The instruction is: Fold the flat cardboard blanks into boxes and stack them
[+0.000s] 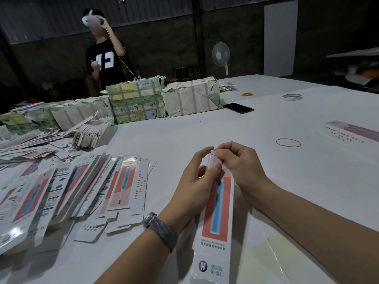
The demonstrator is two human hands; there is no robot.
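I held one long box (217, 203) in front of me, above the white table (205, 128), with its far end lifted up toward my fingers. My left hand (196, 181) was wrapped around the upper part of the box from the left side, thumb on the printed front, so that the body kept its shape while I worked on the end. My right hand (240, 165) came from the other side, and its fingertips pinched the small white flap (213, 153) at the top end; I think I was tucking this flap in to close the box, but the fingers covered the opening and I could not see how far it was in. Both hands were therefore curled on the same box, neither one free.

The flat blanks (67, 187) lay in a loose, fanned pile on my left, near enough to take the next one with the left hand. One finished box (354, 133) lay well apart at the right edge of the table, probably the start of the stack. A rubber band (288, 143) lay between it and my hands, perhaps for binding the boxes later. Wrapped bundles (164, 99) stood in a row at the far side, and another person (106, 50) stood behind them.
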